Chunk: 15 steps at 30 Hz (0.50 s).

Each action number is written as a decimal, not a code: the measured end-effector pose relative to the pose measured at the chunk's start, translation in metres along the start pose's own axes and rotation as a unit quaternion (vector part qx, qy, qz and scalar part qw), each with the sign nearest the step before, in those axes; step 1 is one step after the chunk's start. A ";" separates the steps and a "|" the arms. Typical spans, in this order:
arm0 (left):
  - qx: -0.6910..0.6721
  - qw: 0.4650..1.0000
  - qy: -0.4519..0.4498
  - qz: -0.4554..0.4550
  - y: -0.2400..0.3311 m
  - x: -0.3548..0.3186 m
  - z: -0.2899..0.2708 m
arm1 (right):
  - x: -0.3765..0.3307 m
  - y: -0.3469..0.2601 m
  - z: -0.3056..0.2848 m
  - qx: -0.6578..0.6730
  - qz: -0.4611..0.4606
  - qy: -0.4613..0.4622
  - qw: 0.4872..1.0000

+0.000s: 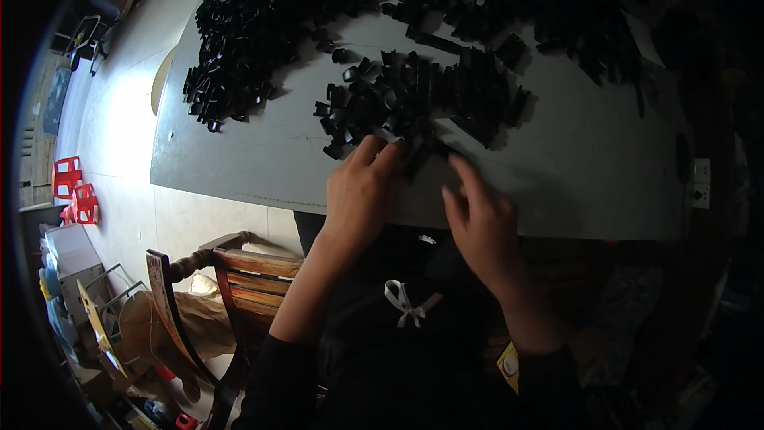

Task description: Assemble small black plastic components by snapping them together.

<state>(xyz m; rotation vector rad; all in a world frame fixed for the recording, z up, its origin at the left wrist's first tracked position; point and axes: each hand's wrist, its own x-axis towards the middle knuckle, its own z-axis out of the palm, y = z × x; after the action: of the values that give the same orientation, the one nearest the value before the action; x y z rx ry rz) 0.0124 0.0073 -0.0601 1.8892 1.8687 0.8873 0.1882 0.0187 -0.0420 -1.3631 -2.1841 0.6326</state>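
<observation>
Loosely, small black pieces are heaped on the grey table, just beyond the left hand, whose bent fingers are set against the heap's near edge, though whether a piece is gripped there cannot be told. The right hand is held loose, its thumb and forefinger parted near the same edge. Beside the right sleeve, a yellow packet is marked with a pale patch, its print too small to be read.
</observation>
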 end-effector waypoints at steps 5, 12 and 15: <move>0.081 0.997 0.003 0.004 -0.005 0.003 0.009 | 0.018 0.035 0.014 -0.136 0.007 0.032 0.990; -0.069 0.995 0.045 0.047 -0.003 -0.019 -0.010 | -0.023 0.025 -0.018 0.236 0.137 -0.043 0.961; -0.183 0.982 0.025 0.040 0.014 -0.034 -0.021 | -0.033 0.011 -0.024 0.407 0.118 -0.072 0.903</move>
<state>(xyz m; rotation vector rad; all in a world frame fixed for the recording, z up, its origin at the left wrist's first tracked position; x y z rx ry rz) 0.0117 -0.0311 -0.0420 1.7346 1.5350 1.2192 0.2234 -0.0038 -0.0350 -1.1187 -1.5265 1.5603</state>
